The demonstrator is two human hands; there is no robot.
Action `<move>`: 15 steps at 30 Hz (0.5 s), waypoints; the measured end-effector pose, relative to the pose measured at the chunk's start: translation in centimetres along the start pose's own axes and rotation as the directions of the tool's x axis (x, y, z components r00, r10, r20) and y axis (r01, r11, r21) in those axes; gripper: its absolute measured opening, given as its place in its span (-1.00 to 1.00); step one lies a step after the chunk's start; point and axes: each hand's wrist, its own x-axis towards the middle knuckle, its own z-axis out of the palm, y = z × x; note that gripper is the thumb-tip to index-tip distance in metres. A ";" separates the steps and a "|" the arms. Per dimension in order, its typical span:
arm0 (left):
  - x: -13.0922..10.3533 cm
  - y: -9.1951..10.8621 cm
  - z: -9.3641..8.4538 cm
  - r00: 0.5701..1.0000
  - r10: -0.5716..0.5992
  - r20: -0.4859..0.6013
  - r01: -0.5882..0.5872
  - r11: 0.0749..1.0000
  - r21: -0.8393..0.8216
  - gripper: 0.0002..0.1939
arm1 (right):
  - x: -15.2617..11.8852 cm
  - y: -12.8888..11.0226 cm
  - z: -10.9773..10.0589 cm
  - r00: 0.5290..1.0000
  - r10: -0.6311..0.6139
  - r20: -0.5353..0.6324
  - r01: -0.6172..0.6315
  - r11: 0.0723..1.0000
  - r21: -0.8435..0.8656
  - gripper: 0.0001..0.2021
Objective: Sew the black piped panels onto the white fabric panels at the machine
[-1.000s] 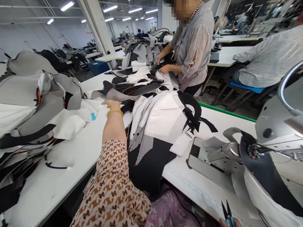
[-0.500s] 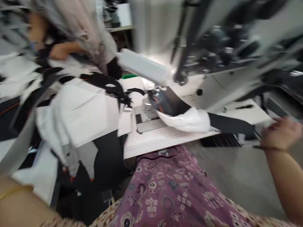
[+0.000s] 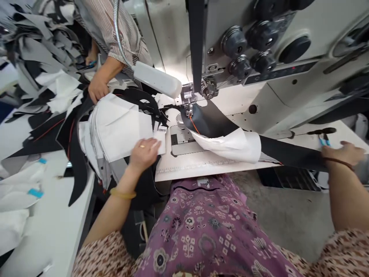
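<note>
My left hand (image 3: pixel 145 154) lies with fingers stretched over the right edge of a stack of white fabric pieces (image 3: pixel 115 127), close to a small barcode label (image 3: pixel 162 129). At the far right of the table, my right hand (image 3: pixel 344 153) has its fingers apart, with the wrist over the end of a long black piece (image 3: pixel 291 150). Under the presser foot (image 3: pixel 188 109) of the sewing machine (image 3: pixel 230 65) sits a black panel (image 3: pixel 213 119) with an orange line along it. Its white backing (image 3: pixel 233 146) curls up toward me.
A co-worker's hand (image 3: pixel 99 86) rests on dark pieces left of the machine. A white lamp (image 3: pixel 157 79) hangs beside the needle area. Blue-handled snips (image 3: pixel 324 140) lie near my right hand. A white side table (image 3: pixel 57 223) and a black crate (image 3: pixel 284 177) stand nearby.
My left hand has come up from the lower left onto the white stack. My right hand stays at the right edge, with the black piece now under its wrist. The view has steadied.
</note>
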 end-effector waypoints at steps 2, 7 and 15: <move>3.8 3.3 1.5 0.983 0.128 -0.134 -0.129 0.992 -0.005 -0.78 | -2.5 -5.5 1.6 0.996 -0.087 -0.025 0.086 0.995 -0.049 -0.51; 10.8 6.3 4.1 0.923 0.229 -0.310 -0.205 0.973 0.110 -0.74 | -8.0 -17.9 5.7 0.927 -0.375 0.014 0.373 0.917 -0.143 -0.57; 12.5 5.2 6.4 0.874 0.258 -0.412 -0.259 0.964 0.054 -0.81 | -3.6 -20.3 6.2 0.882 -0.453 0.133 0.471 0.828 -0.303 -0.78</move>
